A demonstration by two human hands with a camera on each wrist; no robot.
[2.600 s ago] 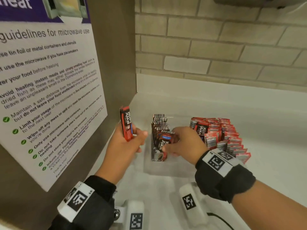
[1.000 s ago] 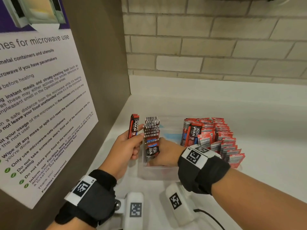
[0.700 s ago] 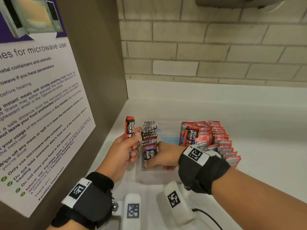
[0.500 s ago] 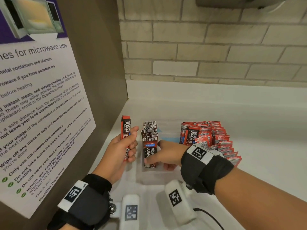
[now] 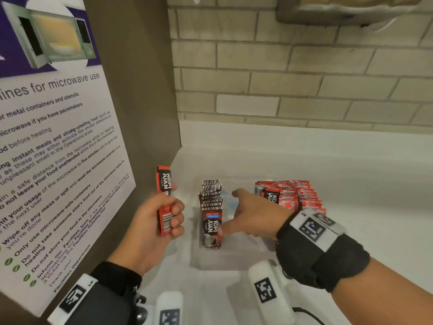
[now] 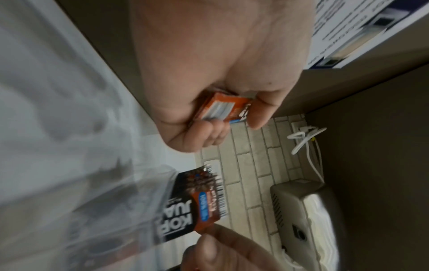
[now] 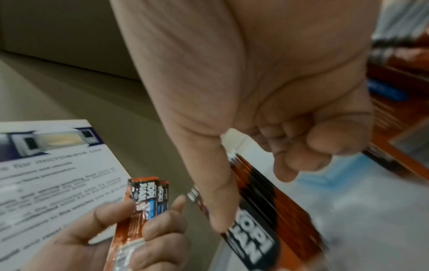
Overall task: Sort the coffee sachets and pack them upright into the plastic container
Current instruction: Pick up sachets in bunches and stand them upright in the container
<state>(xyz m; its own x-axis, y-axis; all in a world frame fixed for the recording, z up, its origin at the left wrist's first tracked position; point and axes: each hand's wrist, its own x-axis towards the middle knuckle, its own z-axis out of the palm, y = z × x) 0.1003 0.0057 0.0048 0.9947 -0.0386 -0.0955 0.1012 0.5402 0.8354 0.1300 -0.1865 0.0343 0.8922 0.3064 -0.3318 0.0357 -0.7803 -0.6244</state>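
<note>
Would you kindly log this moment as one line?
left hand: grips sachets | right hand: steadies upright row | container: part-filled

sachets (image 5: 211, 227) read "kopi juan"; poster (image 5: 54, 146) reads "microwave use".

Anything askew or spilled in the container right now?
Nothing stands out. The sachets stand upright in the container, steadied by the right hand; the left hand holds a few more.
</note>
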